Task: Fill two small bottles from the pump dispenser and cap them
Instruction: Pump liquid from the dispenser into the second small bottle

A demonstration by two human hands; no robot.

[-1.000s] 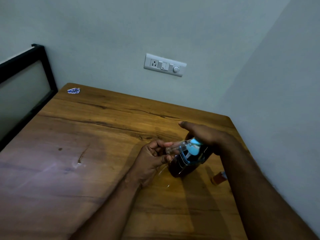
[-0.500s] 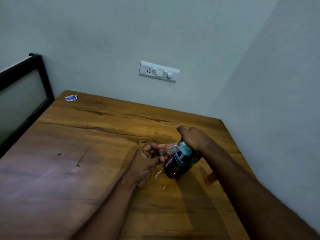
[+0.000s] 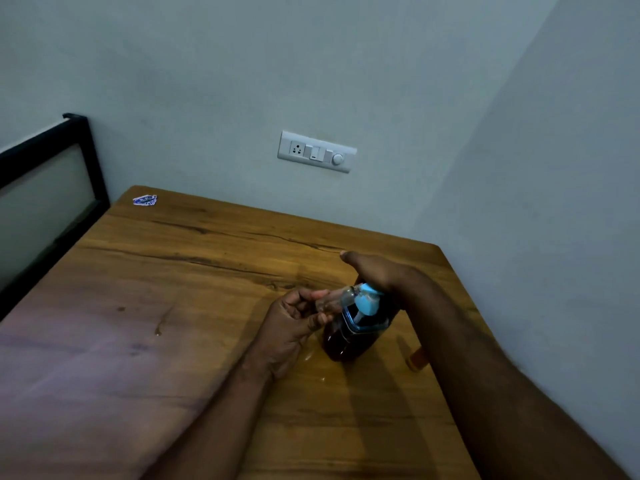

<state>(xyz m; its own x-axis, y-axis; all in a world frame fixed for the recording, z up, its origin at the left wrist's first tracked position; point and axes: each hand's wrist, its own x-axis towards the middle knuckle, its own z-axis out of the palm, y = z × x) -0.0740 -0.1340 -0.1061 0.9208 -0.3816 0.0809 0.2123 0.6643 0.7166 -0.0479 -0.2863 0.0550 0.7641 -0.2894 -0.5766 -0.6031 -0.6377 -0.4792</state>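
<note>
On the table (image 3: 173,341), the left hand (image 3: 294,323) pinches a small clear bottle (image 3: 330,299) against the nozzle of the dark dispenser (image 3: 349,337). The right hand (image 3: 377,271) lies flat on the blue pump (image 3: 367,301), hiding its top. An orange bottle (image 3: 417,358) peeks from behind the right forearm, mostly covered.
</note>
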